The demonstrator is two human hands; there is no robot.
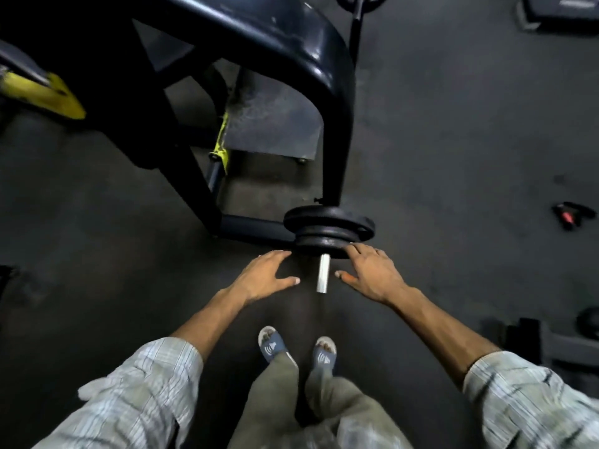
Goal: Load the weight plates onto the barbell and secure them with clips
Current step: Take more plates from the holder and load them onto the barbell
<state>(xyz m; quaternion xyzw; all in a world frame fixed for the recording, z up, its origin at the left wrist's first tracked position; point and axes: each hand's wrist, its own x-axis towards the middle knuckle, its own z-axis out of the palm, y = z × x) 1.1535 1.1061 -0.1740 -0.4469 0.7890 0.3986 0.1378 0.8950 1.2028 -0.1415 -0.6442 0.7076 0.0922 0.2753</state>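
Note:
A stack of black weight plates (327, 226) sits on the barbell, whose bare silver sleeve end (322, 273) points toward me. My left hand (265, 275) is open just left of the sleeve, fingertips close to the nearest plate's rim. My right hand (369, 273) is open on the right, fingers resting on the edge of the nearest plate. Neither hand holds anything. A black and red clip (572, 215) lies on the floor far to the right. No clip shows on the sleeve.
A black machine frame (334, 102) with yellow parts (42, 92) rises behind the plates. Dark rubber floor (453, 140) spreads all round. Another plate and a rack (567, 335) stand at the right edge. My sandalled feet (296, 346) are right below the sleeve.

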